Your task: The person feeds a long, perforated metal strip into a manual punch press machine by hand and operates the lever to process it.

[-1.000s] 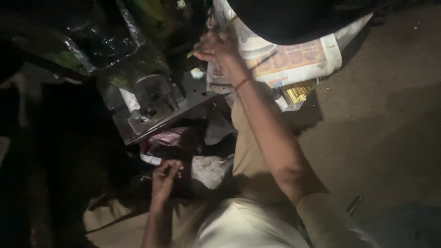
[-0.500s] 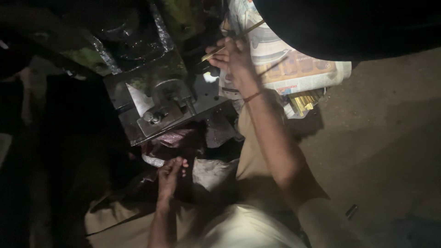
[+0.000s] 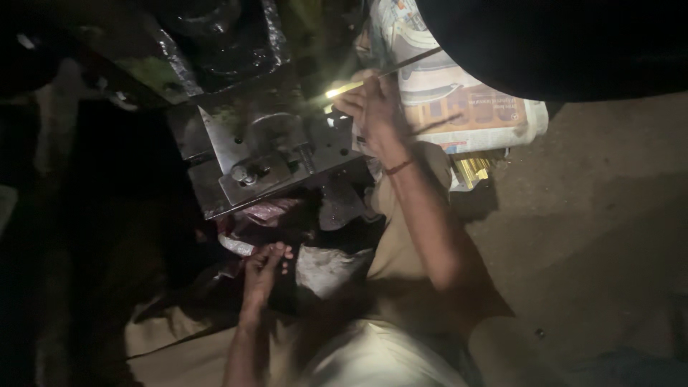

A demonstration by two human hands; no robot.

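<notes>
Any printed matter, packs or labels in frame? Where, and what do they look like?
Newspaper: top centre-right, beside the right hand; crumpled sheet, whitish with orange, blue and dark picture blocks.
Pack of yellow sticks: on the ground just under the newspaper's lower edge; small, shiny yellow.
No screens or signs visible.

Very dim overall, one narrow light pool from above, centred on the metal machine block [image 3: 265,154] and my right hand [image 3: 373,107]. Thin rod [image 3: 344,88] in my fingers glares bright yellow, blown out. Steel faces show soft specular sheen. Left third and top right are crushed to black, no detail. My left hand [image 3: 261,269] sits in half shadow. Heavy noise, soft focus throughout, floor [image 3: 602,236] murky grey.
</notes>
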